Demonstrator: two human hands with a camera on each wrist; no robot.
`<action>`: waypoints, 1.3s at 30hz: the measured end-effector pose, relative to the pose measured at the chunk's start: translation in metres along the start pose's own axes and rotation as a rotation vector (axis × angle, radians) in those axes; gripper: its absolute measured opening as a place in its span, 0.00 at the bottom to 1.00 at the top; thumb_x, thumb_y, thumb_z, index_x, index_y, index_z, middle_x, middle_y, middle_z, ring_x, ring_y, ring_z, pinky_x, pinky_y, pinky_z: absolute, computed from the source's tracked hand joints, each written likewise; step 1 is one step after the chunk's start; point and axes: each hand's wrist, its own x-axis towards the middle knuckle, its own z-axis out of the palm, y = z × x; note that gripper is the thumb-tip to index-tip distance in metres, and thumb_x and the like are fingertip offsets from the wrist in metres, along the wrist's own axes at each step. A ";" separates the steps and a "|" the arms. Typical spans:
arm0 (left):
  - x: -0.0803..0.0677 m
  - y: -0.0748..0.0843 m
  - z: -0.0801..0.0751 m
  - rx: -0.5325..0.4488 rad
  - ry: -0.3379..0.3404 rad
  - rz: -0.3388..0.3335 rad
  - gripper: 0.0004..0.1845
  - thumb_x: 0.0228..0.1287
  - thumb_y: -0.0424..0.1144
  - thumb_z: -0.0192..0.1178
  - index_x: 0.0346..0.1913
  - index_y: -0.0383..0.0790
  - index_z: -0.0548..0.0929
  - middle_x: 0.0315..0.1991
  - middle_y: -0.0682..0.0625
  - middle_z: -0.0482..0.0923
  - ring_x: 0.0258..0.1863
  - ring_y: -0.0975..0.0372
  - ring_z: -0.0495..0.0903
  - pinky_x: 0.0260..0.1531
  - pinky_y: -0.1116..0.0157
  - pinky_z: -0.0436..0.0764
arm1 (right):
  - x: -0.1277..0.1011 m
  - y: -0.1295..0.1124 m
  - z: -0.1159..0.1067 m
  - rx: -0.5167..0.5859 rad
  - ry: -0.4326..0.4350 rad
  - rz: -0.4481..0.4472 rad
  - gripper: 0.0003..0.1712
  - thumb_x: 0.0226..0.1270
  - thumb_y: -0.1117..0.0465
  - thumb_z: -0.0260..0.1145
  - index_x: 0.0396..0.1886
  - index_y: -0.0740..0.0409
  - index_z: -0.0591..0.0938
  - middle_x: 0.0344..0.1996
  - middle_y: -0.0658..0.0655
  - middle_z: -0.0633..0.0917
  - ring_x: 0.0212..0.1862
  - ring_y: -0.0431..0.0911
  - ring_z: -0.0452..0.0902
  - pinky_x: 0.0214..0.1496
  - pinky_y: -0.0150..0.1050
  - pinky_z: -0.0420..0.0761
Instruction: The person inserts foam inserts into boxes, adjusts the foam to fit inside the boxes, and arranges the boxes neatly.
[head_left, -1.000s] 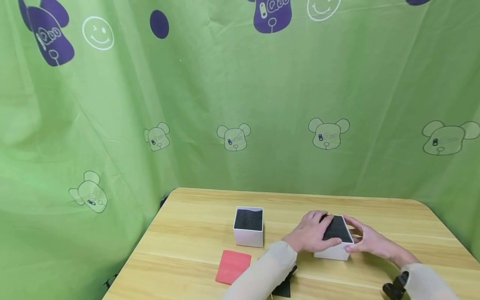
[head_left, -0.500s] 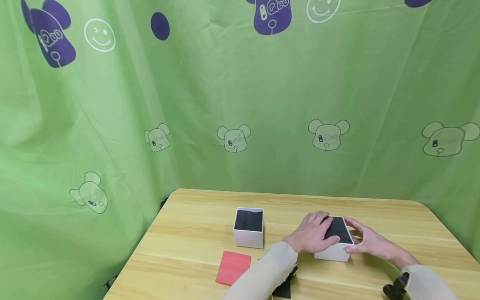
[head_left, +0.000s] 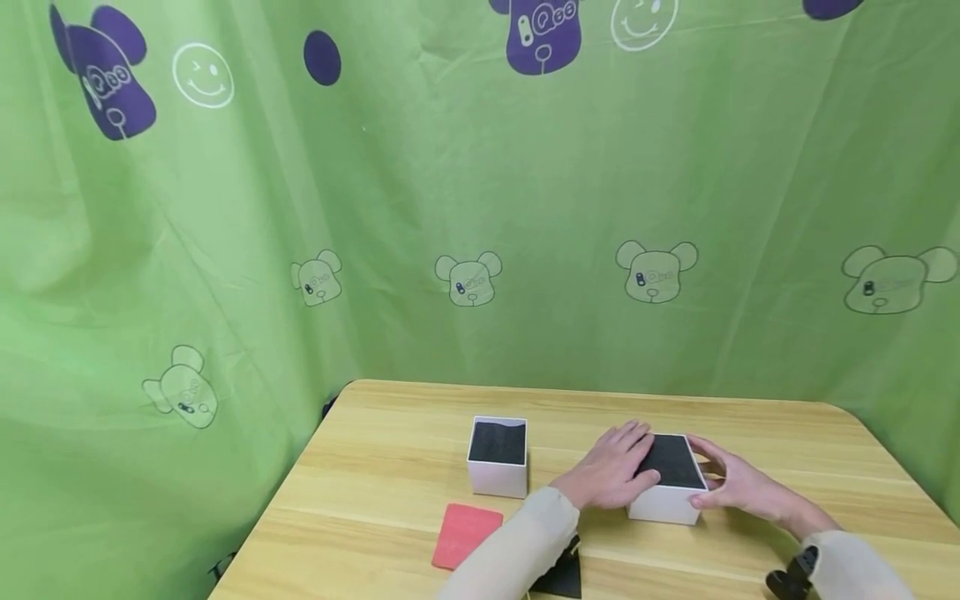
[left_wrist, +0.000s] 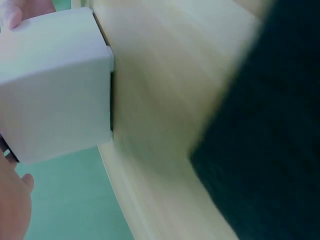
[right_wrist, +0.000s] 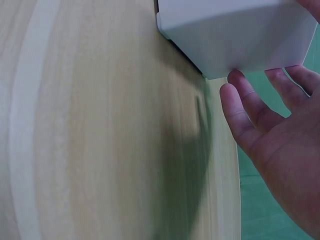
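- Hands first: my left hand (head_left: 611, 475) has slid a little to the left since a second ago. Its fingers covered more of the black top then; now they lie flat along the left edge of the white box (head_left: 667, 489), straight and relaxed, gripping nothing.
- My right hand (head_left: 738, 485) is placed much as before, fingers straight and spread against the box's right side, thumb at the near edge. The right wrist view shows the fingertips (right_wrist: 239, 85) just at the box's lower corner, palm open.
- That box sits where it did, flat on the wooden table (head_left: 390, 492), right of centre, between my two hands, black face upward.
- The left wrist view shows its white wall (left_wrist: 55, 85) close up, with a fingertip of my other hand at the far top corner.
- Counting boxes: two. The second white box (head_left: 497, 456) stands to the left, apart from my hands, black lining showing on top; it has not moved.
- One red card (head_left: 465, 535) lies flat near the table's front edge, left of my left sleeve, unmoved.
- One black sheet (head_left: 558, 575) lies under my left forearm, partly hidden.
- One green curtain (head_left: 450, 208) printed with bears hangs behind the table.
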 end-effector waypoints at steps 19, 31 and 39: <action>-0.013 -0.005 -0.012 0.032 -0.106 -0.018 0.33 0.74 0.58 0.21 0.75 0.44 0.49 0.75 0.54 0.43 0.73 0.64 0.37 0.69 0.65 0.45 | -0.002 -0.003 -0.001 -0.018 -0.007 0.015 0.55 0.52 0.76 0.68 0.66 0.83 0.37 0.57 0.92 0.47 0.49 0.29 0.72 0.45 0.37 0.80; -0.016 -0.008 -0.020 -0.007 -0.143 -0.050 0.32 0.73 0.60 0.26 0.74 0.51 0.54 0.74 0.59 0.44 0.72 0.64 0.39 0.68 0.67 0.46 | 0.000 -0.004 0.001 -0.020 0.002 0.016 0.55 0.52 0.77 0.68 0.66 0.84 0.38 0.58 0.91 0.45 0.49 0.28 0.72 0.45 0.36 0.80; -0.018 -0.008 -0.025 -0.063 -0.134 -0.077 0.31 0.74 0.59 0.31 0.73 0.50 0.58 0.73 0.60 0.48 0.72 0.65 0.42 0.68 0.68 0.47 | 0.001 -0.002 0.001 -0.024 0.002 0.014 0.55 0.52 0.76 0.68 0.66 0.83 0.38 0.58 0.91 0.46 0.49 0.29 0.72 0.45 0.36 0.80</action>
